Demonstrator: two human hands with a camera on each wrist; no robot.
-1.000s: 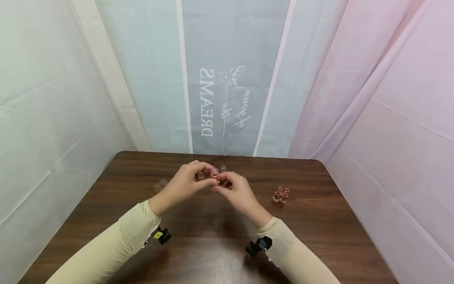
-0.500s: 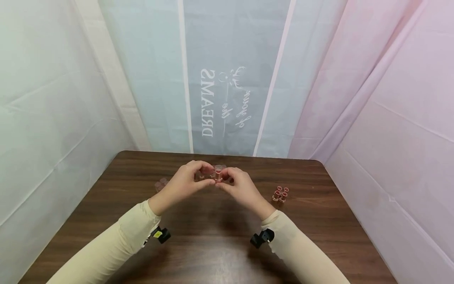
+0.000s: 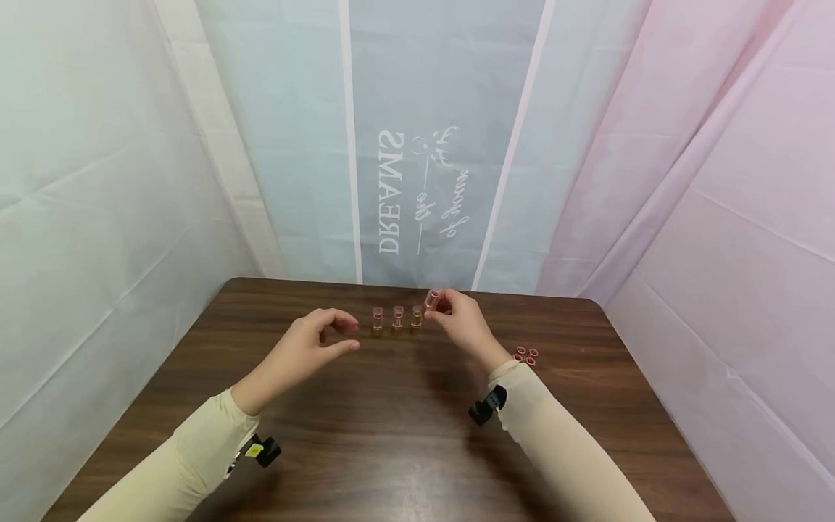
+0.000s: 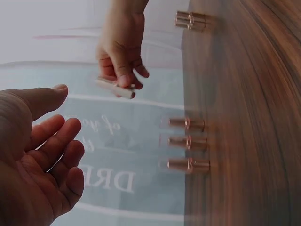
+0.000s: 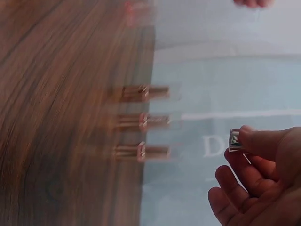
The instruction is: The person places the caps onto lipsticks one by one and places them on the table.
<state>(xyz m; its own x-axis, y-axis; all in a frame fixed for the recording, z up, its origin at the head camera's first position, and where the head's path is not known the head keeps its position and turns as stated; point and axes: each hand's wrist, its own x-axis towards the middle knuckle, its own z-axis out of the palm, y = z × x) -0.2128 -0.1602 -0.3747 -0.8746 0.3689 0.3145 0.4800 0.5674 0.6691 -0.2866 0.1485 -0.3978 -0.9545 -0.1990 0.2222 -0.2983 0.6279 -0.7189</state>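
Observation:
Between the thumb and fingertips of my right hand (image 3: pixel 464 322) is a rose-gold lipstick tube (image 3: pixel 432 299) with a clear cap, tilted above the far part of the table. Three similar capped tubes stand upright in a row to its left: a left one (image 3: pixel 377 320), a middle one (image 3: pixel 398 318) and a right one (image 3: pixel 417 317). My left hand (image 3: pixel 313 344) is left of this row, thumb and fingers apart, holding nothing. In the left wrist view its palm (image 4: pixel 35 183) shows bare. The right wrist view shows only the end of the held tube (image 5: pixel 233 140).
Several lipstick tubes (image 3: pixel 525 356) with reddish tops stand in a tight cluster to the right, partly behind my right wrist. A blurred pinkish clear thing (image 5: pixel 139 13) is at the top of the right wrist view. A printed curtain (image 3: pixel 450 72) hangs behind the brown wooden table (image 3: pixel 391 420).
Both hands were together at the lipstick tube. The left hand has let go and moved left and nearer; the right has carried the tube right and farther back, uncovering the row.

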